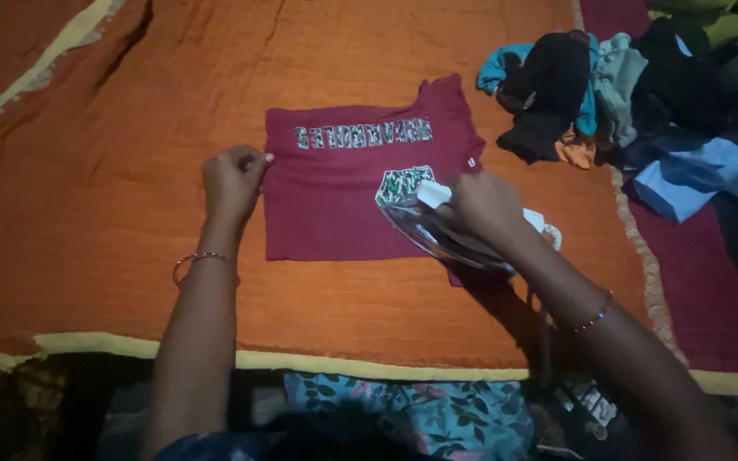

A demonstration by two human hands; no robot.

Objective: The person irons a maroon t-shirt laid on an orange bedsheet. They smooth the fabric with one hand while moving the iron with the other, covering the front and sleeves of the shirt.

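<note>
The left hand (232, 181) pinches the red shirt (343, 192) flat on the orange blanket (113, 213) while the right hand (484, 205) grips the iron (437, 232), which could burn the shirt if it sits too long.

two bare forearms, bangles at both wrists

left hand (232, 181): arm bare to the elbow, one thin metallic bangle loose round the wrist. right hand (484, 205): arm likewise bare, one slim beaded bracelet at the wrist, beads dark with faint glints. no rings discernible. at the lower edge of the view, teal floral-print clothing with pink blossoms.
</note>
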